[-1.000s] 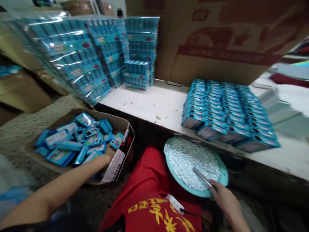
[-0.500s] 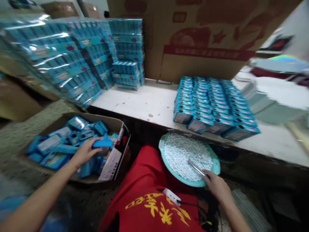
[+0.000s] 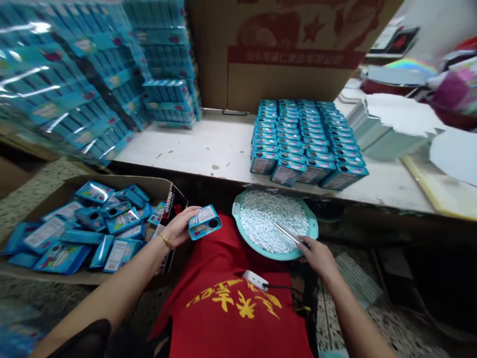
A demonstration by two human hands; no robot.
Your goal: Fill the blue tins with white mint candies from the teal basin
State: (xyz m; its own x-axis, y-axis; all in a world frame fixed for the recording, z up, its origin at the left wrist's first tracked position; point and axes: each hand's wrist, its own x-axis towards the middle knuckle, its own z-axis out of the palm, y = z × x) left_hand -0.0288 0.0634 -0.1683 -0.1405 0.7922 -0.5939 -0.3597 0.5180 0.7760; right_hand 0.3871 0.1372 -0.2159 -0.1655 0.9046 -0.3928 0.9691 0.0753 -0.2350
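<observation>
My left hand (image 3: 181,227) grips a small blue box (image 3: 204,222) with a dark round spot on its end, held above the red apron (image 3: 223,258). To its left is an open carton (image 3: 122,180) of loose blue boxes (image 3: 85,226). My right hand (image 3: 316,256) holds a slim metal tool (image 3: 290,232), perhaps a scoop or tongs; its tip rests among small white pellets (image 3: 266,219). Those pellets fill a mint-green colander-like basin (image 3: 278,256) below the table edge.
On the white table (image 3: 208,144) stand tight rows of blue boxes (image 3: 303,139). Film-wrapped stacks of blue packs (image 3: 74,74) rise at left. A large brown carton (image 3: 283,79) stands behind. White card sheets (image 3: 395,124) are piled at right. A white power strip (image 3: 255,280) lies on the apron.
My left hand has lifted a blue box out of the carton and moved right, over the apron. My right hand keeps the metal tool in the pellets. The view has shifted to the right.
</observation>
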